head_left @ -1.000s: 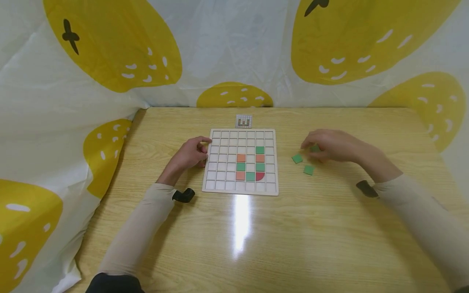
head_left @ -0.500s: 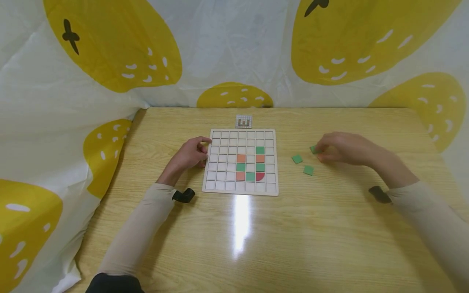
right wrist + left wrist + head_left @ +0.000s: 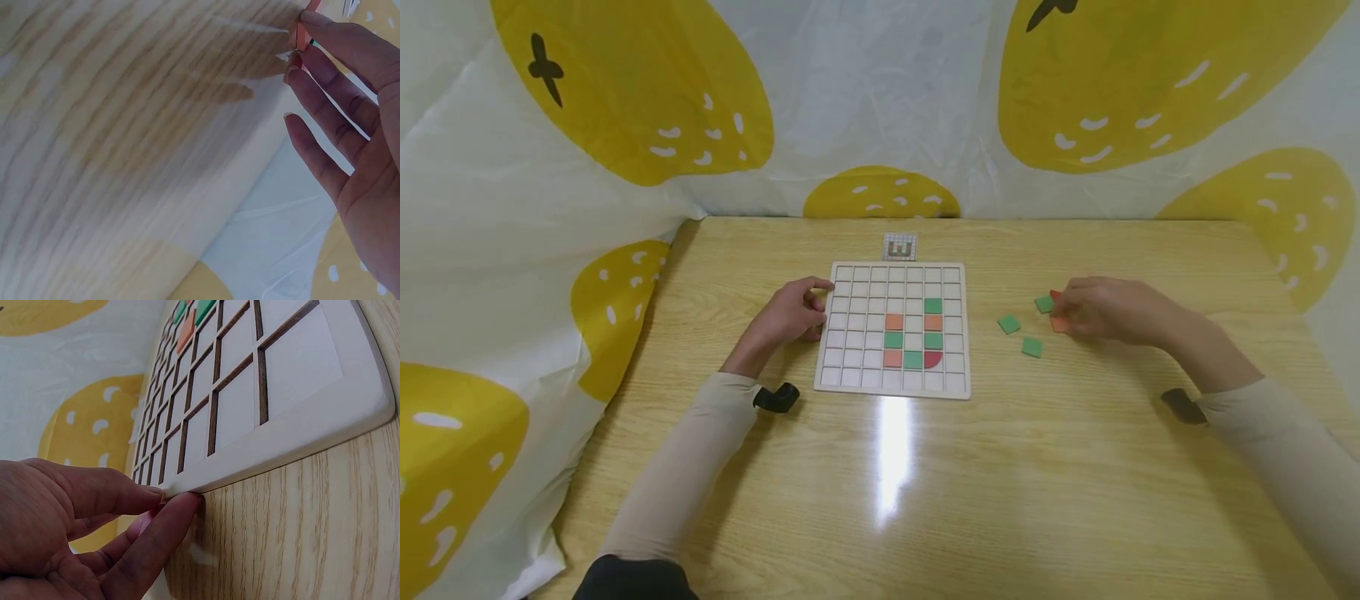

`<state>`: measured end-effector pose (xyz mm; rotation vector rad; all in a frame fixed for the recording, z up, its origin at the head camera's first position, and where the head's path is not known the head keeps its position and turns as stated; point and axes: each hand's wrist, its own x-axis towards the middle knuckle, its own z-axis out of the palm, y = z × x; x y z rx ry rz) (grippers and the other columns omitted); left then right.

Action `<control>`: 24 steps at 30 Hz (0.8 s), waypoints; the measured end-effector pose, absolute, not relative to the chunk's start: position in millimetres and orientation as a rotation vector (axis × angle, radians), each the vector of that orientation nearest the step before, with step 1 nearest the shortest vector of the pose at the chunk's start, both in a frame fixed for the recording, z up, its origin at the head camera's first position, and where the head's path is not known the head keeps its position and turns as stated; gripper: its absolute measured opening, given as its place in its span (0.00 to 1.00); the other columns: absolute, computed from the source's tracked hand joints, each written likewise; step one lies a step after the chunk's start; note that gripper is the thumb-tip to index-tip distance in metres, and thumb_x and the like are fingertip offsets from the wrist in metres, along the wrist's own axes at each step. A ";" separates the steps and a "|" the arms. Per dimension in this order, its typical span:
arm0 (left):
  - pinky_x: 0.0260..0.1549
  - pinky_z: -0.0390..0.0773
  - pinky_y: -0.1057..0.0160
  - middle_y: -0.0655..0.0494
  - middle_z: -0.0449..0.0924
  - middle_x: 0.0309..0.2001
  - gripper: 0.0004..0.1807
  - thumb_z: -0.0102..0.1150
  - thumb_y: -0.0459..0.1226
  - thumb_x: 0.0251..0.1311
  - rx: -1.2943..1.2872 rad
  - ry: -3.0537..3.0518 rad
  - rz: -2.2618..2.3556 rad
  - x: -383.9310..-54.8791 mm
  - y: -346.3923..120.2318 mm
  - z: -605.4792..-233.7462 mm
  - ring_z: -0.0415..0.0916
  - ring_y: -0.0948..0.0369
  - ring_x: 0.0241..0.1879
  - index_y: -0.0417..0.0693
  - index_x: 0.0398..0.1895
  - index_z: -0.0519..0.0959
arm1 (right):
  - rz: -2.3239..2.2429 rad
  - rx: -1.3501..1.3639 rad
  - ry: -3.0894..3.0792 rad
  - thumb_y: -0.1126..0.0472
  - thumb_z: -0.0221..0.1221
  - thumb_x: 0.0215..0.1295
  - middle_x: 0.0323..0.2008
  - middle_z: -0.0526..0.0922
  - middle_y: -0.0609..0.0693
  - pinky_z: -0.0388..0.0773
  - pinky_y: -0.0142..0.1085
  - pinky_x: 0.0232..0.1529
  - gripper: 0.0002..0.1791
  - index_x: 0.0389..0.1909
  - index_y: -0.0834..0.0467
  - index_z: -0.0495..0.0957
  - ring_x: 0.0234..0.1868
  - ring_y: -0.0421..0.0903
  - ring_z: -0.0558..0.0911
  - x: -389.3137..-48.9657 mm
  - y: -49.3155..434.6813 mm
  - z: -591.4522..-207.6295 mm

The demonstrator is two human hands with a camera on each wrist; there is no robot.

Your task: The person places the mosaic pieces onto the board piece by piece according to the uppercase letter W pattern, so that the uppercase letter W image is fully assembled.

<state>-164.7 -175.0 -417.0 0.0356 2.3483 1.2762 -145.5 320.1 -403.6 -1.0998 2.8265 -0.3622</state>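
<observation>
A white grid board (image 3: 850, 382) lies mid-table, with green, orange and red pieces set in some cells. My left hand (image 3: 790, 314) is at its left side; in the left wrist view, thumb and forefinger tips touch the board's rim (image 3: 300, 434). To the right of the board, my right hand (image 3: 1101, 307) pinches an orange square tile (image 3: 1059, 324) between thumb and fingers; the tile appears edge-on in the right wrist view. Part of a red piece (image 3: 1056, 295) shows behind the fingertips. Close by lies a green tile (image 3: 1043, 305).
Two more green tiles, one nearer the board (image 3: 1009, 324) and one lower (image 3: 1032, 347), lie on the wooden table (image 3: 985, 483). A small pattern card (image 3: 900, 247) sits just beyond the board. A white cloth (image 3: 880, 92) with yellow fruit prints hangs behind and at the left.
My right hand has moved right and slightly nearer me, baring a green tile, and now pinches the orange tile. The left hand and the pieces on the board have stayed put.
</observation>
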 end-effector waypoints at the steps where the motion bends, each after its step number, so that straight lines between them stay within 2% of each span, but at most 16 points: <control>1: 0.33 0.85 0.60 0.44 0.71 0.44 0.28 0.56 0.26 0.69 0.036 2.350 1.273 -165.0 -175.1 -417.3 0.73 0.52 0.37 0.49 0.71 0.69 | -0.351 -1.081 2.827 0.55 0.72 0.60 0.34 0.80 0.35 0.78 0.35 0.28 0.07 0.37 0.43 0.84 0.34 0.36 0.80 -145.4 320.4 -403.2; 6: 0.33 0.84 0.60 0.44 0.71 0.44 0.28 0.56 0.26 0.69 0.044 2.353 1.264 -164.8 -175.2 -416.9 0.73 0.52 0.37 0.49 0.71 0.69 | -0.311 -1.087 2.800 0.55 0.72 0.60 0.34 0.78 0.33 0.76 0.35 0.27 0.10 0.42 0.41 0.87 0.32 0.34 0.75 -145.3 323.8 -402.0; 9: 0.33 0.84 0.61 0.45 0.70 0.44 0.28 0.56 0.26 0.69 0.051 2.351 1.261 -164.6 -175.7 -416.8 0.73 0.53 0.37 0.48 0.71 0.68 | -0.307 -1.133 2.793 0.57 0.73 0.59 0.35 0.79 0.33 0.76 0.36 0.27 0.11 0.43 0.42 0.88 0.32 0.34 0.75 -145.7 325.6 -402.4; 17: 0.33 0.85 0.60 0.44 0.71 0.43 0.28 0.56 0.26 0.69 0.049 2.355 1.265 -164.4 -175.4 -415.8 0.73 0.52 0.38 0.48 0.71 0.69 | -0.323 -1.150 2.793 0.56 0.72 0.59 0.33 0.79 0.32 0.77 0.36 0.27 0.08 0.38 0.42 0.87 0.32 0.34 0.78 -146.8 325.5 -403.3; 24: 0.33 0.84 0.61 0.45 0.71 0.44 0.28 0.56 0.26 0.69 0.038 2.361 1.252 -165.2 -175.1 -415.2 0.73 0.52 0.38 0.49 0.71 0.69 | -0.317 -1.105 2.787 0.55 0.72 0.60 0.35 0.79 0.31 0.78 0.37 0.28 0.08 0.40 0.41 0.87 0.34 0.36 0.80 -147.3 324.7 -402.5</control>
